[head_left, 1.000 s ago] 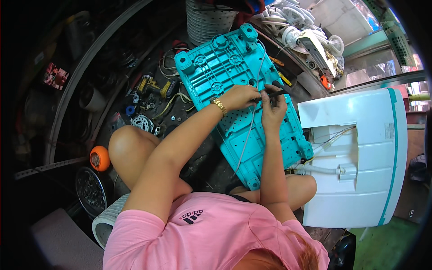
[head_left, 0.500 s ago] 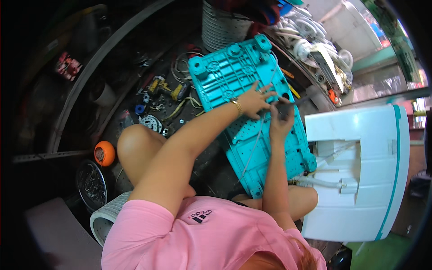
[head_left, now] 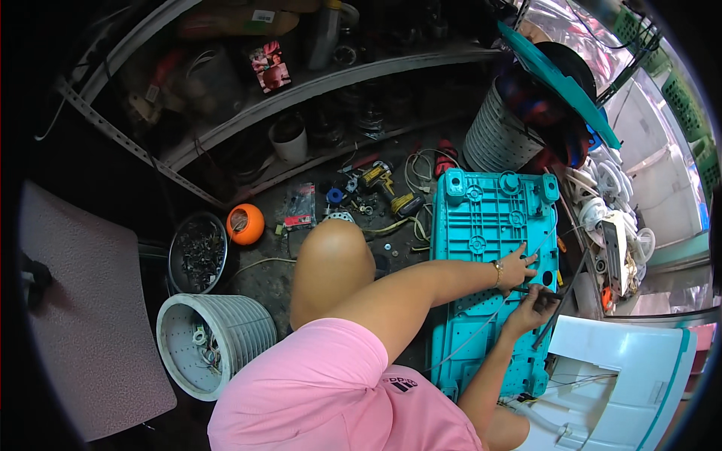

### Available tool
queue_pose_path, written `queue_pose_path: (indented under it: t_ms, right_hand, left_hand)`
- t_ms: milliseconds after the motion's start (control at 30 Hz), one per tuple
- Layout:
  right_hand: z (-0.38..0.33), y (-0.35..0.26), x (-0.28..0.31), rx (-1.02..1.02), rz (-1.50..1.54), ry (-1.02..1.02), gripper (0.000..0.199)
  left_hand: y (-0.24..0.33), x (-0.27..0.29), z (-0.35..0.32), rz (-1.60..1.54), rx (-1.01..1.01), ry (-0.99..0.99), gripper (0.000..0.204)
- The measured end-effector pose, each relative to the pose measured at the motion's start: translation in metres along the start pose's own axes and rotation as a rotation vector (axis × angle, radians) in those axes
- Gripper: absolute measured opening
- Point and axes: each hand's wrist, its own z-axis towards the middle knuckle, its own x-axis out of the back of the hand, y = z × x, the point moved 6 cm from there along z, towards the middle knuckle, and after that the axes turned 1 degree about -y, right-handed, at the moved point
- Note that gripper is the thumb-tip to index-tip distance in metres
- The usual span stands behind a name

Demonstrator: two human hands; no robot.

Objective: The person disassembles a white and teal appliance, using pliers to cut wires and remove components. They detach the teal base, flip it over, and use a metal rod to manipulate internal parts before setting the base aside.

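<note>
1. Turquoise plastic base panel (head_left: 481,248) lies flat on the cluttered floor in front of the seated person, ribbed underside up, between the raised knee and a white appliance housing (head_left: 639,383)
2. Left hand (head_left: 517,264) rests on the panel's right side, fingers spread flat and holding nothing
3. Right hand (head_left: 531,310) is just below it, fingers closed around a thin dark tool (head_left: 543,293) whose tip lies near the left hand
4. A pale cable (head_left: 470,338) runs across the panel's lower half
5. On the floor to the left sit an orange ball-shaped object (head_left: 246,223), a round tray of dark small parts (head_left: 198,250) and a white slotted drum (head_left: 214,342)
</note>
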Motion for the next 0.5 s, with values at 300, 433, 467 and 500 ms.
queue_pose_path:
  t_ms: [300, 433, 467, 500]
  right_hand:
    - [0.013, -0.001, 0.009, -0.033, -0.009, -0.18, 0.026]
    - [0.012, 0.002, 0.006, -0.035, 0.007, -0.208, 0.023]
    - [0.014, 0.004, 0.008, 0.003, 0.009, -0.181, 0.021]
    - [0.016, 0.005, 0.01, 0.041, 0.01, -0.155, 0.019]
  left_hand:
    - [0.0, 0.005, 0.002, -0.031, 0.047, -0.067, 0.049]
    - [-0.001, -0.001, -0.001, -0.022, 0.067, -0.046, 0.048]
    - [0.0, 0.0, 0.0, -0.031, 0.07, -0.055, 0.047]
    - [0.001, 0.001, 0.001, -0.04, 0.073, -0.064, 0.047]
